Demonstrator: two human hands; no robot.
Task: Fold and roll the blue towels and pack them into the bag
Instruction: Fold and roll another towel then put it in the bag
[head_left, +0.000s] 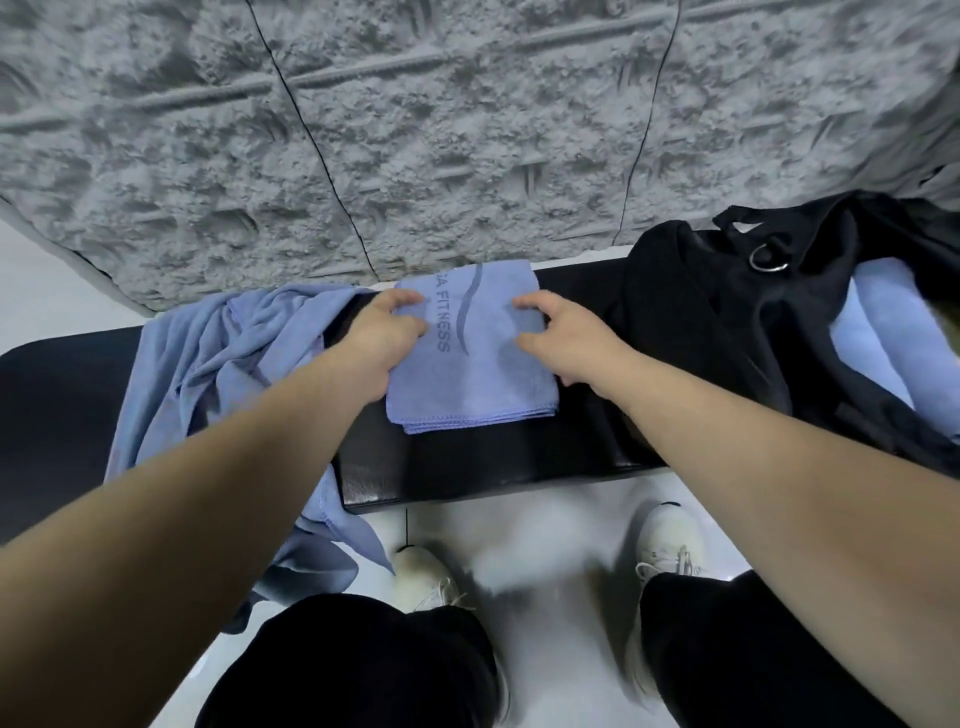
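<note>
From the head camera, a folded blue towel lies flat on a black bench, just above the centre of the view, its printed word "FITNESS" running away from the person. The left hand rests on the towel's 9 o'clock edge, fingers curled over the cloth and pressing it down; whether the thumb pinches the edge cannot be told. The right hand sits at the towel's 3 o'clock edge, fingers bent with their tips on the fabric, thumb pointing toward the towel's middle.

At 9 o'clock from the folded towel, a loose pile of blue towels lies crumpled on the bench and hangs over its near edge toward the floor. At 3 o'clock stands an open black bag with a metal ring near its top; rolled blue towels show inside its opening. At 6 o'clock, two white shoes stand on a pale floor. A rough grey wall fills 12 o'clock.
</note>
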